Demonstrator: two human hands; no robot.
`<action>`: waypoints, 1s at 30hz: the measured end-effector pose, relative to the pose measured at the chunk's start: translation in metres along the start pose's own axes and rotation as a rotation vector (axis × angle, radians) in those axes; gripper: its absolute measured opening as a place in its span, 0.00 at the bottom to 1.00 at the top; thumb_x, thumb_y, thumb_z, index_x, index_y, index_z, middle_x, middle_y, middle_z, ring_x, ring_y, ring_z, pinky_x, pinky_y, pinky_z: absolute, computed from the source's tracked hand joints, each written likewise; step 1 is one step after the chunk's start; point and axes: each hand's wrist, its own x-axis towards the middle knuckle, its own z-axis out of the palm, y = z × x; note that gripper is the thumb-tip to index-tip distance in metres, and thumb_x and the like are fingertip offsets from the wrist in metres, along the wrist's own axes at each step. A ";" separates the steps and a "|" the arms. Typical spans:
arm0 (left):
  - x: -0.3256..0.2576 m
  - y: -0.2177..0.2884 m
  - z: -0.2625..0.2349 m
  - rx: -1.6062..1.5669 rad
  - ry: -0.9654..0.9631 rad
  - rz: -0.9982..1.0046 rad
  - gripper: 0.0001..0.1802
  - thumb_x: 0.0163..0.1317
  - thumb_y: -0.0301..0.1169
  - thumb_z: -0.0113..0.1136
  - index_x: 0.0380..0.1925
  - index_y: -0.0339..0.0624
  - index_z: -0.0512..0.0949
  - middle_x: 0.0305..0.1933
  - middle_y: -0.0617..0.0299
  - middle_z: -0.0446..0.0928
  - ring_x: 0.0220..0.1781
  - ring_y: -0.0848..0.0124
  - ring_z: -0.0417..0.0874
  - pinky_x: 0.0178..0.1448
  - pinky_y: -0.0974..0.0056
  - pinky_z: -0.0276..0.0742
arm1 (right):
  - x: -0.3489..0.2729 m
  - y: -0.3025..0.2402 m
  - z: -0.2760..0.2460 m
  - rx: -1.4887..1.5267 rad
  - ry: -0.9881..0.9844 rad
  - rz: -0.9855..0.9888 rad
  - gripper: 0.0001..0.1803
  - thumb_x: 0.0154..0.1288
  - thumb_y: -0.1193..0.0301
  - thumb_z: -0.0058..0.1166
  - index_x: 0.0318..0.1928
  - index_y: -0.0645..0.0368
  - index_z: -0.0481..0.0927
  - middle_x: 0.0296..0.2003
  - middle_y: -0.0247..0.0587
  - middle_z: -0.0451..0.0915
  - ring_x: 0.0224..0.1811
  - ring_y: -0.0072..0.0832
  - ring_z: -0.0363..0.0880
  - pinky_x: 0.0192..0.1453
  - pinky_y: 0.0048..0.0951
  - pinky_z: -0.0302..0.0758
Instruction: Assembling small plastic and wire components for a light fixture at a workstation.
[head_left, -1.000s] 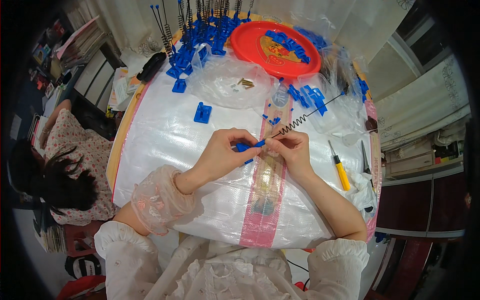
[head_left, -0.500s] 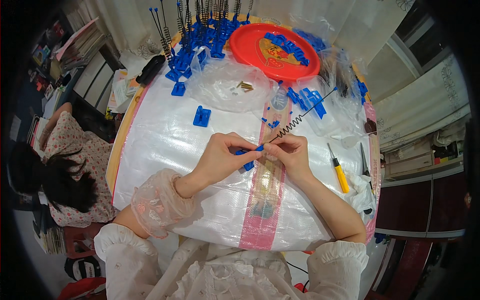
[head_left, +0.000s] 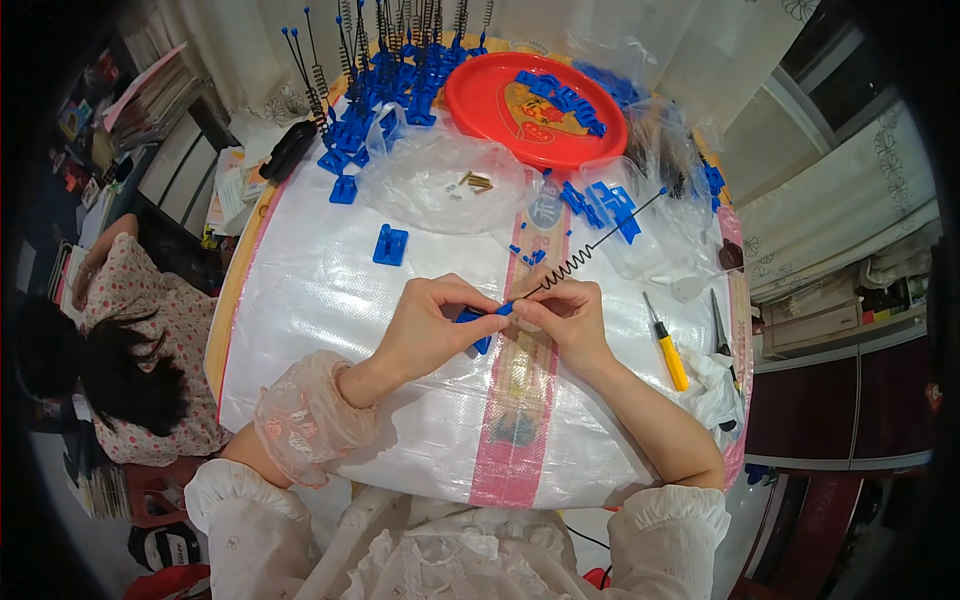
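My left hand (head_left: 422, 328) pinches a blue plastic piece (head_left: 482, 345) between thumb and fingertips, above the white table cover. My fingers hide much of the piece. At its right end, my right hand (head_left: 572, 322) grips the lower end of a black coil spring (head_left: 568, 267) with a straight wire stem. The spring slants up to the right and ends in a small blue tip (head_left: 662, 191). Whether its end sits inside the blue piece is hidden by my fingertips. Beyond my left hand lies a loose blue base (head_left: 390, 244), touched by neither hand.
Blue bases with upright springs (head_left: 400, 85) crowd the back left. A red plate (head_left: 470, 110) holds blue parts. Brass pins (head_left: 478, 183) lie on a clear bag (head_left: 415, 190). A yellow-handled screwdriver (head_left: 671, 362) rests at right. Another person (head_left: 150, 340) sits at left.
Both hands stay together on the blue piece and spring, with only a slight change in finger position. The whole view has shifted a little.
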 end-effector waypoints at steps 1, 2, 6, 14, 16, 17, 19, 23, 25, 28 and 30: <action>0.000 0.002 0.000 0.011 -0.001 -0.023 0.09 0.58 0.24 0.76 0.37 0.32 0.88 0.39 0.57 0.83 0.33 0.77 0.83 0.34 0.73 0.77 | 0.000 0.001 0.000 -0.002 0.001 -0.004 0.04 0.64 0.81 0.67 0.38 0.70 0.88 0.35 0.41 0.87 0.36 0.23 0.86 0.42 0.26 0.83; -0.001 0.006 0.000 0.022 -0.003 -0.046 0.09 0.57 0.23 0.76 0.37 0.32 0.88 0.40 0.57 0.84 0.36 0.76 0.83 0.39 0.72 0.77 | 0.000 0.002 -0.001 -0.004 0.001 -0.008 0.04 0.64 0.81 0.67 0.39 0.70 0.88 0.35 0.41 0.87 0.36 0.23 0.86 0.42 0.26 0.84; 0.000 0.008 0.001 0.026 -0.001 -0.058 0.09 0.57 0.22 0.76 0.37 0.33 0.88 0.40 0.58 0.84 0.38 0.76 0.83 0.43 0.72 0.77 | 0.000 -0.003 0.000 0.024 -0.021 -0.003 0.05 0.64 0.81 0.67 0.39 0.70 0.88 0.36 0.42 0.88 0.37 0.24 0.87 0.43 0.27 0.85; 0.000 0.003 -0.001 -0.008 -0.005 -0.053 0.09 0.56 0.22 0.76 0.37 0.33 0.88 0.40 0.57 0.84 0.39 0.75 0.83 0.42 0.72 0.78 | 0.000 -0.003 0.001 0.013 -0.020 -0.020 0.05 0.64 0.82 0.66 0.40 0.71 0.87 0.37 0.43 0.88 0.37 0.26 0.87 0.44 0.27 0.85; 0.000 0.003 -0.001 -0.008 -0.008 -0.052 0.09 0.56 0.22 0.76 0.37 0.33 0.88 0.40 0.57 0.84 0.39 0.75 0.83 0.42 0.72 0.79 | 0.000 -0.005 0.002 0.010 -0.026 -0.017 0.05 0.64 0.82 0.65 0.40 0.71 0.87 0.37 0.44 0.87 0.37 0.26 0.87 0.43 0.27 0.85; 0.000 0.006 -0.001 -0.003 -0.009 -0.056 0.09 0.56 0.22 0.76 0.37 0.33 0.88 0.40 0.57 0.84 0.39 0.75 0.84 0.42 0.72 0.79 | 0.000 -0.005 0.001 0.010 -0.030 -0.014 0.05 0.64 0.82 0.65 0.40 0.72 0.87 0.37 0.44 0.87 0.37 0.26 0.87 0.43 0.27 0.85; -0.001 0.007 0.000 -0.007 -0.011 -0.049 0.09 0.56 0.22 0.76 0.37 0.32 0.88 0.40 0.57 0.83 0.37 0.74 0.84 0.39 0.72 0.80 | 0.000 -0.003 0.000 0.000 -0.023 0.005 0.05 0.64 0.82 0.66 0.39 0.72 0.87 0.37 0.43 0.87 0.37 0.26 0.87 0.43 0.27 0.85; 0.000 0.007 0.001 -0.031 -0.018 -0.061 0.09 0.56 0.22 0.76 0.37 0.32 0.88 0.41 0.56 0.83 0.37 0.74 0.85 0.40 0.72 0.82 | 0.000 -0.002 0.001 -0.013 -0.003 0.010 0.05 0.63 0.82 0.66 0.39 0.72 0.87 0.36 0.42 0.86 0.37 0.26 0.86 0.42 0.26 0.83; 0.000 0.007 0.000 -0.012 -0.022 -0.069 0.08 0.56 0.22 0.76 0.37 0.33 0.88 0.41 0.56 0.84 0.39 0.74 0.85 0.44 0.71 0.81 | 0.001 -0.002 -0.001 -0.028 -0.014 0.002 0.05 0.63 0.82 0.67 0.39 0.72 0.87 0.36 0.41 0.86 0.36 0.25 0.86 0.42 0.26 0.82; 0.000 0.005 -0.002 0.035 -0.025 -0.052 0.08 0.56 0.22 0.76 0.37 0.33 0.89 0.41 0.56 0.85 0.40 0.73 0.85 0.44 0.71 0.81 | 0.001 -0.002 0.001 -0.031 -0.019 0.006 0.05 0.63 0.82 0.67 0.39 0.71 0.87 0.36 0.41 0.85 0.36 0.25 0.85 0.41 0.26 0.81; 0.000 0.004 -0.002 0.035 -0.032 -0.051 0.08 0.56 0.22 0.76 0.37 0.33 0.89 0.41 0.56 0.85 0.40 0.73 0.85 0.44 0.71 0.81 | 0.001 -0.003 0.002 -0.032 -0.018 0.010 0.05 0.63 0.82 0.67 0.39 0.71 0.87 0.36 0.41 0.84 0.36 0.26 0.85 0.41 0.26 0.81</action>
